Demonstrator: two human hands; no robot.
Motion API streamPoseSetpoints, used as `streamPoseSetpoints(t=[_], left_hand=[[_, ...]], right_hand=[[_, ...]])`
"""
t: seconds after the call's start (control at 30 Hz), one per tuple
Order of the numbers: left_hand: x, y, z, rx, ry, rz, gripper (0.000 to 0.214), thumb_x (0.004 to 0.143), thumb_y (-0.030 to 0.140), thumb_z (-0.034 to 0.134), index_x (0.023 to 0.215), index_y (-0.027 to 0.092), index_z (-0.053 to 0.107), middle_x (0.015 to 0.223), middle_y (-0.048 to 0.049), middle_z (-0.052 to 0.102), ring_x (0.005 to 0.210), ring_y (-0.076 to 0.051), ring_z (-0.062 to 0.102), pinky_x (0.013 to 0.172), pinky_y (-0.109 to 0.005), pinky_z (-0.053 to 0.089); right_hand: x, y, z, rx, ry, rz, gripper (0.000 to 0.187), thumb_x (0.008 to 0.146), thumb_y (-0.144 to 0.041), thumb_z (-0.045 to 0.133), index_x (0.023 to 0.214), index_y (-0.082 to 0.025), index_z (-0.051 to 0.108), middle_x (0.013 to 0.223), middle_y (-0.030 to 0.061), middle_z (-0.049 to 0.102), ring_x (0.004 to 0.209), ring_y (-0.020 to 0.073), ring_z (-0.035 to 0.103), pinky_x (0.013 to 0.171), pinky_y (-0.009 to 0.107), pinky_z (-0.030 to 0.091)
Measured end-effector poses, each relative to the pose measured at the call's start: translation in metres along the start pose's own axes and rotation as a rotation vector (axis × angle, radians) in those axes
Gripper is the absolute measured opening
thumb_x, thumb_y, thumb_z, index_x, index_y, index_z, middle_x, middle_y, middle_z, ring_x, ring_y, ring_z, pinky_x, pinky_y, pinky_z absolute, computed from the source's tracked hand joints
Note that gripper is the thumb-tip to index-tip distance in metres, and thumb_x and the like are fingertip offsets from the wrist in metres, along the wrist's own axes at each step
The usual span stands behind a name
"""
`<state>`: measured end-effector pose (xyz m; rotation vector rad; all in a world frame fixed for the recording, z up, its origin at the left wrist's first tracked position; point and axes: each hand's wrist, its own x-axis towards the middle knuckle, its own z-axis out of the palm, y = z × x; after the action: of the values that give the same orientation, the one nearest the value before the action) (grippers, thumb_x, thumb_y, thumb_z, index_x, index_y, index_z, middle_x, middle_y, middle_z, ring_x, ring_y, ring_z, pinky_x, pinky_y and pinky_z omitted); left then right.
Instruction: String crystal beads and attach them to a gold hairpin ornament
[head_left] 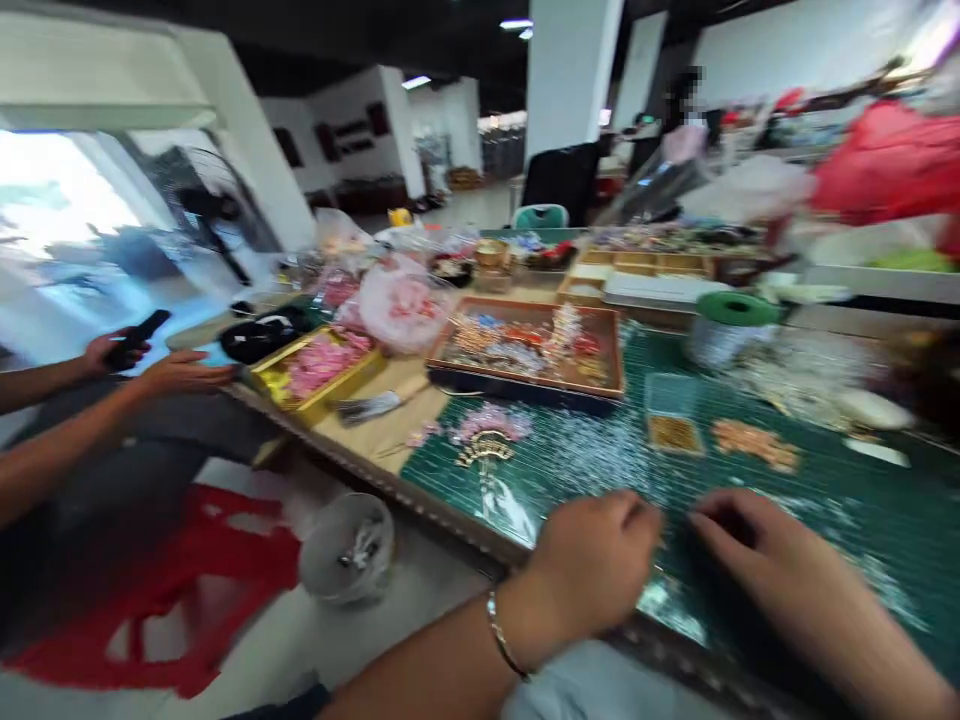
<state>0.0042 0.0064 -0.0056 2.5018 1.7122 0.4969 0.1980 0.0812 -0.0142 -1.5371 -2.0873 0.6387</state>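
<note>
My left hand, with a bracelet at the wrist, is closed over the front of the green cutting mat. Its fingertips are pressed together, and whatever they hold is too small to make out. My right hand curls beside it, thumb and fingers bent together, blurred, with its contents hidden. Beyond my left hand, a gold comb-like ornament lies by pale pink pieces. Clear beads are scattered on the mat, near a small box of gold beads and peach-coloured pieces.
A compartment tray of ornaments stands behind the mat, left of a green-topped spool. A yellow box holds pink pieces. Another person's hands are at left, one with a phone. A red stool and bucket stand below.
</note>
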Motion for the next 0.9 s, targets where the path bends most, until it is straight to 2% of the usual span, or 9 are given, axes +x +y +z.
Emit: streamPoseSetpoints(t=[0.07,0.13,0.27,0.47,0.53,0.67,0.77,0.9], left_hand=[[0.004,-0.004,0.006,-0.060,0.002,0.027,0.026,0.096,0.019,0.046,0.118,0.016,0.061,0.109,-0.0100,0.067,0.090,-0.022,0.066,0.076,-0.035,0.057],[0.005,-0.008,0.009,-0.088,0.002,0.041,0.026,0.095,0.016,0.047,0.117,0.016,0.060,0.109,-0.0101,0.067,0.091,-0.023,0.066,0.077,-0.036,0.056],[0.004,-0.010,0.010,-0.088,-0.002,0.025,0.024,0.093,0.016,0.049,0.114,0.017,0.061,0.109,-0.0084,0.067,0.091,-0.023,0.065,0.078,-0.036,0.056],[0.004,-0.009,0.010,-0.091,-0.021,-0.006,0.023,0.092,0.017,0.052,0.114,0.019,0.061,0.111,-0.0056,0.067,0.092,-0.023,0.066,0.080,-0.037,0.056],[0.005,-0.009,0.010,-0.093,-0.023,-0.008,0.022,0.093,0.018,0.052,0.113,0.019,0.061,0.111,-0.0052,0.067,0.092,-0.023,0.065,0.080,-0.037,0.056],[0.005,-0.010,0.010,-0.098,-0.023,0.002,0.019,0.092,0.017,0.052,0.108,0.018,0.062,0.107,-0.0049,0.067,0.088,-0.023,0.065,0.076,-0.036,0.056],[0.004,-0.010,0.010,-0.098,-0.016,0.019,0.020,0.092,0.016,0.052,0.109,0.017,0.061,0.107,-0.0052,0.066,0.088,-0.023,0.065,0.076,-0.036,0.055],[0.001,-0.010,0.007,-0.076,-0.007,0.035,0.020,0.094,0.019,0.050,0.110,0.016,0.061,0.106,-0.0045,0.066,0.087,-0.022,0.064,0.075,-0.035,0.055]], right_hand=[[-0.003,0.008,-0.005,0.080,-0.043,0.073,0.016,0.092,-0.037,0.062,0.084,-0.023,0.064,0.071,-0.0010,0.063,0.063,0.0171,0.059,0.061,0.030,0.049],[-0.001,0.007,-0.008,0.194,-0.063,0.117,0.021,0.090,-0.043,0.058,0.084,-0.023,0.062,0.068,-0.0003,0.063,0.065,0.0190,0.060,0.061,0.030,0.048],[0.002,-0.002,-0.012,0.389,-0.108,0.143,0.026,0.088,-0.048,0.058,0.084,-0.023,0.060,0.069,0.0016,0.065,0.067,0.0203,0.062,0.060,0.030,0.048],[-0.005,0.004,-0.004,0.460,-0.163,0.175,0.029,0.083,-0.047,0.064,0.098,-0.022,0.062,0.081,0.0043,0.069,0.077,0.0232,0.067,0.069,0.034,0.053],[-0.006,0.004,0.002,0.432,-0.204,0.186,0.028,0.085,-0.044,0.063,0.101,-0.022,0.061,0.080,0.0041,0.069,0.076,0.0228,0.068,0.066,0.033,0.054],[-0.002,-0.004,0.008,0.253,-0.321,0.214,0.019,0.097,-0.036,0.059,0.096,-0.018,0.064,0.069,-0.0022,0.063,0.063,0.0157,0.063,0.058,0.028,0.051],[0.010,-0.009,0.009,0.072,-0.362,0.207,0.019,0.101,-0.034,0.058,0.097,-0.017,0.066,0.073,-0.0026,0.064,0.062,0.0138,0.061,0.062,0.029,0.052],[0.023,-0.011,0.014,-0.159,-0.359,0.133,0.015,0.097,-0.031,0.064,0.094,-0.017,0.067,0.079,-0.0015,0.066,0.069,0.0155,0.062,0.070,0.032,0.052]])
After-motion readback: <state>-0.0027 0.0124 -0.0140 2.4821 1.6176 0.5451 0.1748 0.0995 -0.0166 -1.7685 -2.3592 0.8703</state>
